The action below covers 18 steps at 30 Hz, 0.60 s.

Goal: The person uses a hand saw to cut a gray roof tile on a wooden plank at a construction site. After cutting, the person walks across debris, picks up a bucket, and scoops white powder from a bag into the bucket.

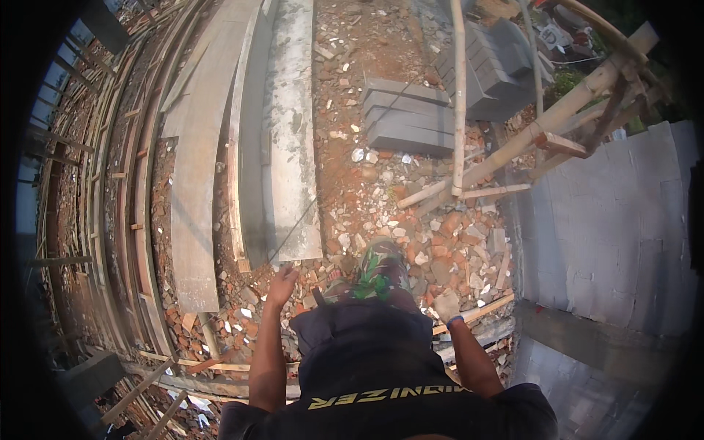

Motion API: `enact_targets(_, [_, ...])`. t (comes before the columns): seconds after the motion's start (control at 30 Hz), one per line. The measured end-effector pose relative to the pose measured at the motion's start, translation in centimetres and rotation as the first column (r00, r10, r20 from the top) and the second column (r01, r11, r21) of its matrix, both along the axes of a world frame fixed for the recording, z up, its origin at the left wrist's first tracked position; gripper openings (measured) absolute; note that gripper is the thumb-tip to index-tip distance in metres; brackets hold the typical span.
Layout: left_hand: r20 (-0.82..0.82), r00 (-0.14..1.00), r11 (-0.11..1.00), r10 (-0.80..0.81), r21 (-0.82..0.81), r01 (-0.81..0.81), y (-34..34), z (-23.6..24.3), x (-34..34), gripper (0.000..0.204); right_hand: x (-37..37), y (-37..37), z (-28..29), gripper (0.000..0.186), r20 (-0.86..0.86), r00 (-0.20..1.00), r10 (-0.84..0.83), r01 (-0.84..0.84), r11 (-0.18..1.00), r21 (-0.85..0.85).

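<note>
My left hand (282,284) hangs in front of my left hip, above rubble near the end of a concrete strip (293,147). Its fingers look loosely extended, and nothing shows in them. On the other side my right hand (446,303) hangs low, a blue band (455,320) round the wrist. It is pale against the broken bricks, so its fingers do not show clearly. Between the hands are my camouflage trousers (375,279), one leg stepping forward.
Broken brick (440,268) covers the ground. Long boards (198,183) and timber frames (136,205) run along the left. Grey blocks (409,117) are stacked ahead, with more blocks (491,70) behind. Bamboo poles (528,143) stand at right, beside a grey block wall (601,227).
</note>
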<state>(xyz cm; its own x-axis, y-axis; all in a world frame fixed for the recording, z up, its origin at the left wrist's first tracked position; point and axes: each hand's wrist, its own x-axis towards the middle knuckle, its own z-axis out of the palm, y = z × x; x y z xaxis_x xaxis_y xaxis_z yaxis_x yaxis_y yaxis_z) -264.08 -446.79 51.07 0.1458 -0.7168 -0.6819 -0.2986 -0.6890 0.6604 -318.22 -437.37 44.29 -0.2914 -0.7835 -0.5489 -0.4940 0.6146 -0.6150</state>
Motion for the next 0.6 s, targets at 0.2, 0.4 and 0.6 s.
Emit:
enact_targets(0.2, [-0.162,0.947,0.958,-0.277,-0.121,0.260,-20.5,-0.1,-7.7,0.060,-0.2,-7.2,-5.6,0.026,0.069,0.812,0.580,-0.539,0.698,0.471])
enact_targets(0.4, [-0.240,0.970,0.977,0.048,0.212,0.004,-35.8,-2.5,-8.1,0.063,0.9,-30.5,-3.2,0.051,0.607,0.788,-0.100,-0.306,0.793,0.527])
enact_targets(0.6, [-0.367,0.885,0.925,0.286,0.346,-0.155,-38.5,-2.7,-4.5,0.075,2.6,-62.8,6.7,0.051,0.732,0.623,-0.275,-0.214,0.841,0.498])
